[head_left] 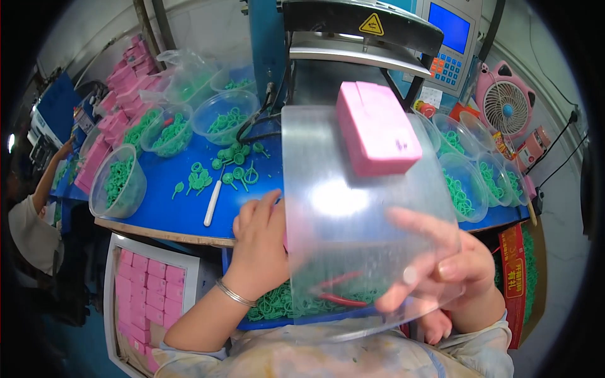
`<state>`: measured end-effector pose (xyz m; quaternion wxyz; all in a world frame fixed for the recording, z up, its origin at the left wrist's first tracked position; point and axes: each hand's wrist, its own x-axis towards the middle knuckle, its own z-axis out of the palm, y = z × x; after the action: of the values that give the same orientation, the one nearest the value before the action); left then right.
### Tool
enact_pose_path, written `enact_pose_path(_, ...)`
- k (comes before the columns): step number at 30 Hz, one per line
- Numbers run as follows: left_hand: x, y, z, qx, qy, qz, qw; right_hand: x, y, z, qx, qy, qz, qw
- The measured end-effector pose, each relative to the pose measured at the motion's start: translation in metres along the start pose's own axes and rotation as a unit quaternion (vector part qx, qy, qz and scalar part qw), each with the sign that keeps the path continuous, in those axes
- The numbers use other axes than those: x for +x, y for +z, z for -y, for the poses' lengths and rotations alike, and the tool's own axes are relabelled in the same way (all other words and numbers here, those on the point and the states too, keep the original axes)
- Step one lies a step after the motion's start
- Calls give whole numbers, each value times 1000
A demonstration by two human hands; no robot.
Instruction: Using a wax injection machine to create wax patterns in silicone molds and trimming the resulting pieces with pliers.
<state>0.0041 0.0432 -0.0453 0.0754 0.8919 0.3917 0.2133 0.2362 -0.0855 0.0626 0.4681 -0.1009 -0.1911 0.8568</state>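
A clear plastic panel (315, 170) spans the space before me, with a pink block (378, 135) lying on its upper part. My left hand (258, 242) is at the panel's left edge, back upward, its fingers curled. A sliver of pink (285, 240) shows beside its palm; the rest of that piece is hidden. My right hand (450, 261) is at the panel's right side, fingers apart, partly seen through the plastic and blurred. I see nothing between its fingers. Beneath the panel are red-handled pliers (343, 299) over a heap of small green plastic parts (271, 302).
A press (359, 47) with a control box (444, 44) rises behind the panel. Tubs of green parts (116, 183) flank it on the blue table (161, 208). A white-handled tool (213, 203) lies near loose green pieces. Pink blocks fill a carton (116, 252) below left. Another person's arm (47, 176) is far left.
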Motion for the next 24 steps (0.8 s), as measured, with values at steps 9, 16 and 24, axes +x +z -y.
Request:
enact_pose_path(9,0,-5,-13,-21,8,-112,993,62,5,30,-83,-194,-171,962)
enact_pose_path(16,-3,-3,-13,-29,10,-102,994,74,-39,45,-382,-255,-214,862)
enact_pose_path(24,-20,-5,-10,-111,31,-133,984,90,-48,37,-408,-306,-242,825)
